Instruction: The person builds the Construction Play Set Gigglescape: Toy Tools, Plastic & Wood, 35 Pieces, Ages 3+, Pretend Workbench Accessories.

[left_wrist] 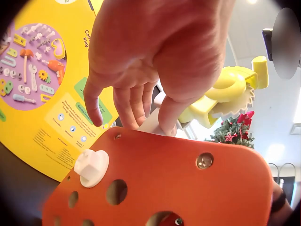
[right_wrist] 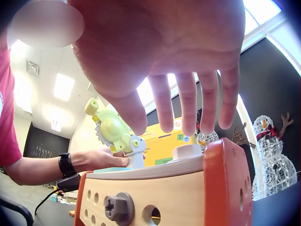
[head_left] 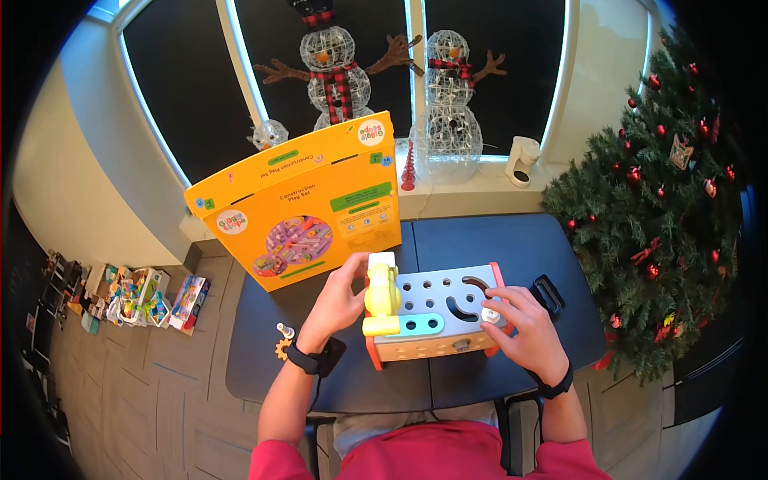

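Note:
A toy workbench (head_left: 412,350) with red end panels and a grey slotted top stands on the table. At its left end my left hand (head_left: 340,298) pinches the pale base of a yellow toy circular saw (head_left: 382,294) between thumb and fingers. A teal strip with holes (head_left: 422,323) lies along the front edge of the top. Over the right end hovers my right hand (head_left: 528,332), its fingers extended above a white round plastic piece (right_wrist: 186,151). A white bolt (left_wrist: 91,167) sticks out of the left red panel, and a grey screw (right_wrist: 119,208) sits in the wooden front.
A large yellow box (head_left: 320,192) stands behind the workbench on the dark table (head_left: 496,240). To the left lie an orange gear (head_left: 282,349) and a small white bolt (head_left: 286,330). A black object (head_left: 549,294) rests at the right. A Christmas tree (head_left: 640,232) borders the table's right side.

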Motion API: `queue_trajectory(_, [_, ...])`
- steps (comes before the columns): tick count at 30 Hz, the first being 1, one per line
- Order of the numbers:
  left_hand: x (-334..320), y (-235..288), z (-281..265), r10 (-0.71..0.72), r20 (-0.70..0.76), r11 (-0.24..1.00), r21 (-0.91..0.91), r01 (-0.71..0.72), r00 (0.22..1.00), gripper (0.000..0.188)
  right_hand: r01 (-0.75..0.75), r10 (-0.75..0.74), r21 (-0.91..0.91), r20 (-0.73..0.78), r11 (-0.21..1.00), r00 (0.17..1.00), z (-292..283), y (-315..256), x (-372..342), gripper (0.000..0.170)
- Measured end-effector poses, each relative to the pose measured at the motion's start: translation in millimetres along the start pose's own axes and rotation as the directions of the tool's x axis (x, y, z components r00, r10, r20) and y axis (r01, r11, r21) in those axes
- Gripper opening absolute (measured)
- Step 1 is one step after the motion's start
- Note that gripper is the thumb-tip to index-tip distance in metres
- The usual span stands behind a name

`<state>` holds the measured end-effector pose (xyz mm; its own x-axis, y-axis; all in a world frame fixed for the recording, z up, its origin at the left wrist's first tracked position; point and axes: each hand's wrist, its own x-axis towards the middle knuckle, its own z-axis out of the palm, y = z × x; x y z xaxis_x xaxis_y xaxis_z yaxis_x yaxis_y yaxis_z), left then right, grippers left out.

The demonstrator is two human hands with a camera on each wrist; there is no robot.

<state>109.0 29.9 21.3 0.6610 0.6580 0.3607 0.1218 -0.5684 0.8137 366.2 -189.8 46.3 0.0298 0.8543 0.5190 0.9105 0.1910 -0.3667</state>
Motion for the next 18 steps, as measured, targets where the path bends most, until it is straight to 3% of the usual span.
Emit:
queue_trajectory(6, [-3,0,-1,-0.060,0.009,0.998,0.007,0.060,0.998,0.039,-0.006,0.006,0.014,0.008,1.000,1.000,1,-2,0,0.031])
queue_trajectory(13, [-21,0,-2,-0.020,-0.033,0.998,0.066,0.022,0.999,0.045,-0.003,0.003,0.045,0.000,0.999,1.000,6,-4,1,0.030])
queue_trajectory(15, [-34,-2,-17,0.073,-0.155,0.953,0.303,-0.023,0.985,0.048,0.005,-0.005,0.050,-0.002,0.999,1.000,7,-4,1,0.030])
queue_trajectory(18, [-57,-13,-46,-0.008,-0.277,0.901,0.414,0.127,0.961,0.044,0.022,-0.022,0.050,-0.012,0.999,1.000,7,-5,2,0.029])
